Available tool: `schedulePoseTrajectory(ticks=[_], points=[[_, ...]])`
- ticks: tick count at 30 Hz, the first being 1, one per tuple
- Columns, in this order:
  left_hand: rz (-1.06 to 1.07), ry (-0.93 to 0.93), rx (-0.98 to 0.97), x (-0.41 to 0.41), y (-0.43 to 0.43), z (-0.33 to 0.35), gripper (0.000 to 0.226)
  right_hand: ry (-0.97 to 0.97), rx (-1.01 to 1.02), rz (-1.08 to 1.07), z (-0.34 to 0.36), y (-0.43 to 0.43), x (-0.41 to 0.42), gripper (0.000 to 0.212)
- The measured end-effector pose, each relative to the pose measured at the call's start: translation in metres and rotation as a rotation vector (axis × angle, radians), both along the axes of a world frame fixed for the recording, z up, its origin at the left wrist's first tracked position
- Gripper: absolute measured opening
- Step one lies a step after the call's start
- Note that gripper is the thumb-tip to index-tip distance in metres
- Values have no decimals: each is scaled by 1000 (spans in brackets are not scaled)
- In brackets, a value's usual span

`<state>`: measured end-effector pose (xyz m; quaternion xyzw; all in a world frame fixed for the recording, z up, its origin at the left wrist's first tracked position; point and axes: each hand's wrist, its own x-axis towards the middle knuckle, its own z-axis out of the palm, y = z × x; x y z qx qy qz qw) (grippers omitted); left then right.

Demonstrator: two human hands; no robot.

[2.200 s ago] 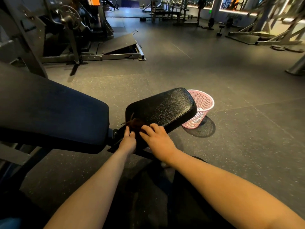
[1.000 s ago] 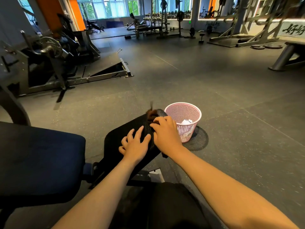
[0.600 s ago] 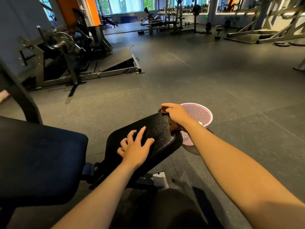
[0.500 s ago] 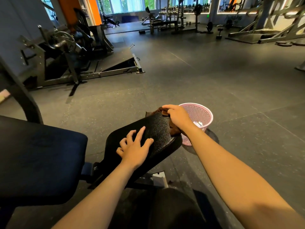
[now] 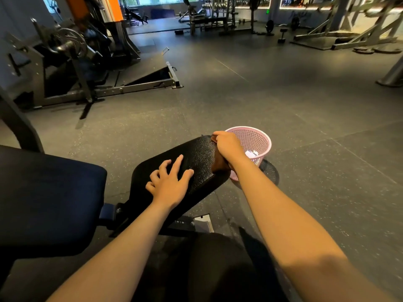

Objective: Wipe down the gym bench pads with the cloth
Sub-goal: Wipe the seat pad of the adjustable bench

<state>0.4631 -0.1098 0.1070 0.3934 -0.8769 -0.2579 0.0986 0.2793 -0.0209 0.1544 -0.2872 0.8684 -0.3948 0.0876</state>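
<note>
Left hand (image 5: 169,186) lies flat, fingers spread, on the near part of the black seat pad (image 5: 196,153). Right hand (image 5: 227,147) curls around the brown cloth (image 5: 219,163) at the pad's far right edge, the cloth bunched under its palm. Seat wiping looks nearly finished; the blue back pad (image 5: 43,192) probably awaits wiping.

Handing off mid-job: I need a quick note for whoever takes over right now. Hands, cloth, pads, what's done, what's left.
Left hand: open, fingers spread, resting on the black seat pad.
Right hand: grips the brown cloth against the seat pad's far right edge; a pink basket stands on the floor just beyond.
Done: cloth is at the seat pad's far end; how much is wiped cannot be told.
Left: finish the seat pad, then probably the dark blue back pad.
</note>
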Motion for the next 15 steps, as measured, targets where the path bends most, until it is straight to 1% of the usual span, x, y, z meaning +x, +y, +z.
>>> schedulePoseTrajectory(ticks=[1, 3, 6, 8, 9, 11, 15], points=[[3, 0, 0, 0, 0, 0, 58, -4, 22, 15, -3, 1, -1, 34], [0, 1, -1, 0, 1, 0, 58, -28, -26, -78, -13, 5, 6, 37], [-12, 7, 4, 0, 2, 0, 58, -50, -229, -337, -28, 22, 42, 40], [-13, 11, 8, 2, 1, 0, 59, -117, -381, -434, -38, 34, 74, 37], [-14, 14, 8, 2, 1, 0, 59, -114, -413, -452, -41, 40, 88, 37], [-19, 15, 7, 3, 1, 1, 60, -91, -413, -449, -47, 47, 105, 37], [-68, 34, 12, 8, -2, -2, 61, -30, -342, -400, -31, 36, 81, 38]])
